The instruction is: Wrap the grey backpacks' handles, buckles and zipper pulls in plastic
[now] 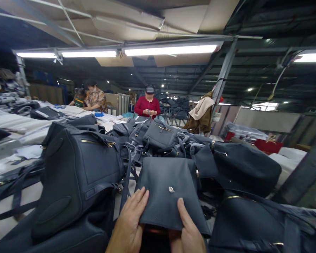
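Observation:
A dark blue-grey leather bag (pixel 164 211) is in front of me, its wide flap toward me and a small round metal clasp (pixel 171 189) near the flap's middle. On its left edge, my left hand (pixel 133 216) lays its fingers over the leather, with the thumb low by the front edge. My right hand (pixel 187 228) pinches the flap's front edge, thumb on top and fingers underneath. Below that edge the bag's inside is dark, and the right fingers are partly hidden.
A large backpack (pixel 94 165) of similar leather stands close on the left. More dark bags (pixel 242 168) crowd the right and the table beyond. Across the table a person in a red top (pixel 147 105) works with both hands. A metal post (pixel 223 73) rises at the right.

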